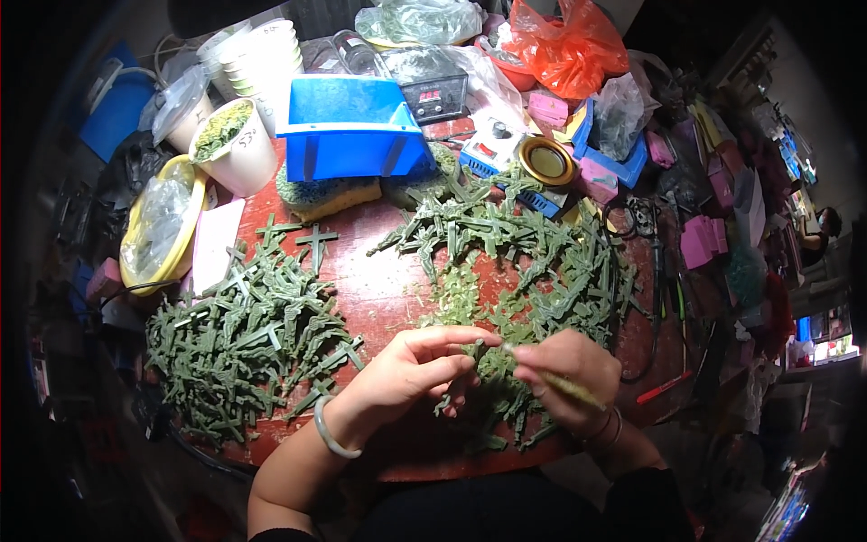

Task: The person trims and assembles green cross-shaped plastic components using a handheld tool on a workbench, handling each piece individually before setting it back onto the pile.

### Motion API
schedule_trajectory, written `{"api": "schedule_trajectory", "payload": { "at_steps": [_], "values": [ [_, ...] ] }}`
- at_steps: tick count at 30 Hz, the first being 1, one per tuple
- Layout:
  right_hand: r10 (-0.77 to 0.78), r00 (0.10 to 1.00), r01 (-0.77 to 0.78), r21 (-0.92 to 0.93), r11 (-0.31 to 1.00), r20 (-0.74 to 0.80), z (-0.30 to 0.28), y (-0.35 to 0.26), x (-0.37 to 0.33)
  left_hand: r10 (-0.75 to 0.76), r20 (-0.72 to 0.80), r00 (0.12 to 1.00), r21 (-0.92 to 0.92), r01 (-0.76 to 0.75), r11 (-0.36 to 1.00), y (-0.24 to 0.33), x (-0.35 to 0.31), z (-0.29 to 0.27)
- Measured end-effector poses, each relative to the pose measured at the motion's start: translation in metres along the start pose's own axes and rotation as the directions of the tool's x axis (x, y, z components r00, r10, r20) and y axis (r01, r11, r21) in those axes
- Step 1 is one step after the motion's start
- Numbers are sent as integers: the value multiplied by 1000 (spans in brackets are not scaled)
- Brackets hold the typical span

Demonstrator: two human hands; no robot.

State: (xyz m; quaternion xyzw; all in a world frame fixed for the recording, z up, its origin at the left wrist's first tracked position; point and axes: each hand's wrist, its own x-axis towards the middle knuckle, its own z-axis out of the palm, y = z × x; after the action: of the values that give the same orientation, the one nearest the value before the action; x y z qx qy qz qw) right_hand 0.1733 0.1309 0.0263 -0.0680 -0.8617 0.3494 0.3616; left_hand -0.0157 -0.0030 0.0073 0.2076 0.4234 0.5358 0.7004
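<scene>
My left hand [417,369], with a pale bangle at the wrist, pinches a small dark green piece [479,349], apparently a cross like those around it; the fingers hide much of it. In my right hand [578,366] is a slim yellow-green pen-like tool [574,391], its tip close to that piece. Green wax-like crosses with figures on them lie in a large pile [253,339] to the left. More crosses [564,298] are heaped to the right and at the back. Pale green shavings [456,298] are scattered between the heaps.
A blue bin [348,154] stands behind the crosses, above a sponge [330,197]. At left are a white cup of green scraps [235,149] and a yellow basin [185,230]. A box with a lit display [433,95], a round brass-coloured tin [547,162] and a red bag [569,50] sit behind.
</scene>
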Motion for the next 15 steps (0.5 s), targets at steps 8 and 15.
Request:
{"api": "schedule_trajectory", "payload": {
  "at_steps": [8,15],
  "values": [
    [-32,999,32,20,999,-22,3,-1,-1,1,2,1000,-15,-1,1000,2,-1,1],
    [40,999,-41,51,998,23,1,-3,1,1,-14,1000,-32,-1,999,-1,2,1]
  ]
}}
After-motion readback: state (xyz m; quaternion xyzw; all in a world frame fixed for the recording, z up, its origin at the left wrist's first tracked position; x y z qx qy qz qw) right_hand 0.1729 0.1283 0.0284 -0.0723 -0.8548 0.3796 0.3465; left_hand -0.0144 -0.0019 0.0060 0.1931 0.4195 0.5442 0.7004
